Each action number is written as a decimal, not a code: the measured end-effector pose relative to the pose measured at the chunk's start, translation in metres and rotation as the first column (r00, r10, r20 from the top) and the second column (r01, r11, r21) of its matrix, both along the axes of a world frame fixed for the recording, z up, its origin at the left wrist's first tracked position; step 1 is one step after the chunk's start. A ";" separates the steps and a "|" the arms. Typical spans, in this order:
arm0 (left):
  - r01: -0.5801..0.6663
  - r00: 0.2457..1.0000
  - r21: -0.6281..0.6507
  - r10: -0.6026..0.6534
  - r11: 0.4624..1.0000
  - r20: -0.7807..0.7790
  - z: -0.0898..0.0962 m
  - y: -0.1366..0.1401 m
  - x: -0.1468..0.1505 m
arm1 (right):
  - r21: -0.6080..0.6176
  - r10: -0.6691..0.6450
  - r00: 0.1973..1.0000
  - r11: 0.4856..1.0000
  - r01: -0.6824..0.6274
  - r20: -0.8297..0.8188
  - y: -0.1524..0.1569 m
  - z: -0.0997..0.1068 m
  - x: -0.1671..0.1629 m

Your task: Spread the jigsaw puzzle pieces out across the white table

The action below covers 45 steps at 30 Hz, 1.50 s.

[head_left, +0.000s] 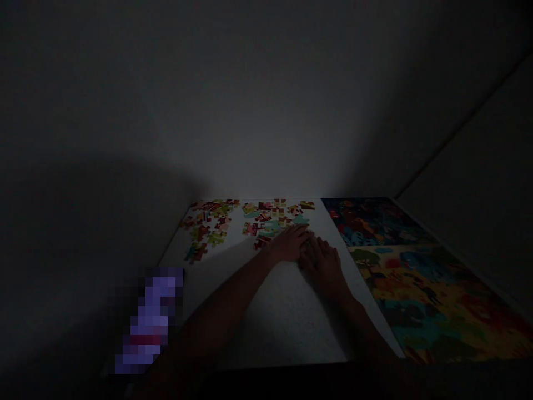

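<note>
In the dim light my left hand (pixel 289 243) lies low over the white tabletop (pixel 283 311), its fingers stretched out at the near edge of a group of jigsaw puzzle pieces (pixel 270 226). Close against it is my right hand (pixel 323 264), with bent fingers drawn together near the left fingertips. Whatever lies beneath the right fingers is hidden. Several pieces in the group are linked, in red, green, pink and teal. A second cluster of puzzle pieces (pixel 208 222) is spread at the table's far left.
On the right lie two picture puzzles or boards, a dark blue one (pixel 375 222) behind and a yellow-green animal scene (pixel 433 303) in front. A pixelated glowing screen (pixel 152 316) stands at the left edge. A pale wall (pixel 266 122) rises behind the table.
</note>
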<state>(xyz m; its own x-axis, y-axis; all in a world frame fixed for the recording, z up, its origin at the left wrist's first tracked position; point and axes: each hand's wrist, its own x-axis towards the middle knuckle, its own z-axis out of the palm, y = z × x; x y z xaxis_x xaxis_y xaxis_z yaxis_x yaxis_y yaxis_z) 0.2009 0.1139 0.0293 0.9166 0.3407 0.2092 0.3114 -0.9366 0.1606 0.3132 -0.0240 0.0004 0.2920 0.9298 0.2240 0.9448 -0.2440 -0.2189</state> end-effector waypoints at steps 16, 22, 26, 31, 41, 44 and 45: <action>-0.531 0.847 -0.060 0.530 0.845 -0.034 -0.015 0.006 -0.107 | -0.096 -0.237 0.967 0.969 0.228 -0.090 0.109 0.039 0.013; -0.660 0.751 -0.095 0.660 0.745 -0.040 -0.002 0.061 -0.092 | -0.024 0.022 0.994 0.999 -0.024 -0.108 0.098 0.040 -0.002; -0.586 0.810 -0.100 0.586 0.804 -0.039 -0.005 0.073 -0.057 | -0.094 0.051 0.997 0.994 -0.056 -0.056 0.075 0.035 -0.012; -0.375 0.927 -0.085 0.375 0.923 -0.018 -0.012 0.047 -0.014 | -0.180 -0.030 0.999 0.983 0.033 0.016 0.068 0.027 -0.017; -0.439 0.898 -0.058 0.439 0.897 -0.021 -0.004 0.021 -0.082 | -0.163 -0.245 0.970 0.956 0.243 0.010 0.072 0.036 0.012; -0.413 0.910 -0.041 0.412 0.910 -0.035 -0.016 -0.010 -0.110 | -0.144 -0.269 0.963 0.953 0.266 0.002 0.083 0.036 0.015; -0.407 0.913 -0.011 0.406 0.913 -0.020 -0.019 -0.018 -0.116 | -0.148 -0.208 0.978 0.967 0.205 -0.009 0.086 0.036 0.014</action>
